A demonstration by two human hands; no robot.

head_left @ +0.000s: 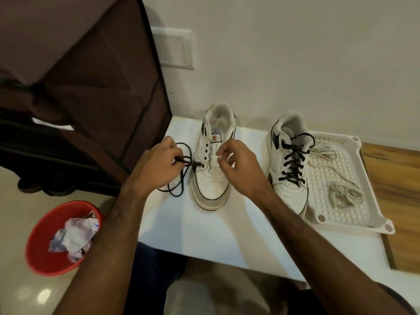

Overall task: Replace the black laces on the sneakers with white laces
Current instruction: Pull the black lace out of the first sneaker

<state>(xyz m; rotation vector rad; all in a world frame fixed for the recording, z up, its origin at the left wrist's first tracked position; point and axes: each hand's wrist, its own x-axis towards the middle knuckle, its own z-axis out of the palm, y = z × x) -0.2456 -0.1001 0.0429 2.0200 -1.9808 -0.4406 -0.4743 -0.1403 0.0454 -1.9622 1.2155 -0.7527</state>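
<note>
Black round lace [179, 176] hangs left of the nearly unlaced white leather sneaker [211, 176] on the white bench [204, 228], pinched in the left hand [162, 165]. The right hand [236, 165] covers the sneaker's right eyelets; its grip is unclear.

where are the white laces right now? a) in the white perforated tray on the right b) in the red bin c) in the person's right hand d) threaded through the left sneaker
a: the white laces lie loose in the white perforated tray beside the sneaker that still has black laces, while the left hand pulls the black lace out of the other sneaker.
</note>
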